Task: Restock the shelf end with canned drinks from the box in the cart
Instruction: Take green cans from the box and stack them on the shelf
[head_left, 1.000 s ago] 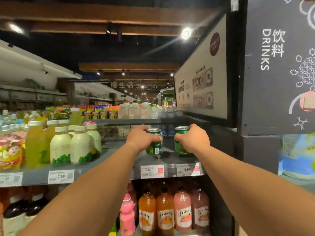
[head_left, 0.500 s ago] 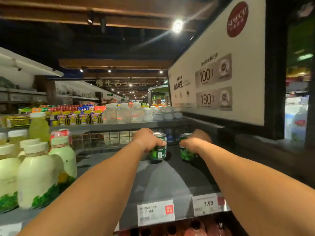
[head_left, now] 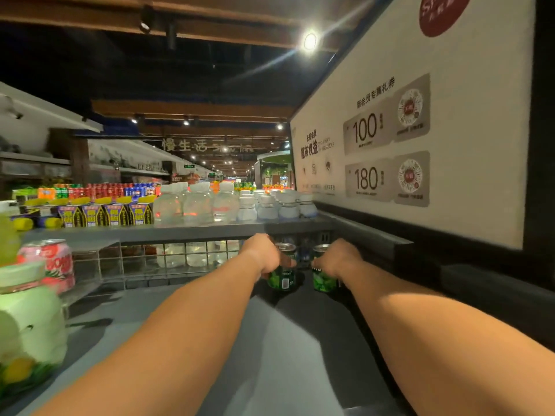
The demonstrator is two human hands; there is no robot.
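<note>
Both my arms reach deep over the grey shelf. My left hand grips a green can from its left side. My right hand grips a second green can from its right side. The two cans stand upright side by side at the back of the shelf, close to the wire grid, their bases at or just above the shelf surface. The cart and the box are out of view.
Pale green bottles and a pink can crowd the shelf's left side. Clear bottles line the higher shelf behind. A white sign panel with a dark ledge walls the right.
Both hands have carried the cans from above the shelf's front edge to its back and lowered them. My head has moved in closer over the shelf.
</note>
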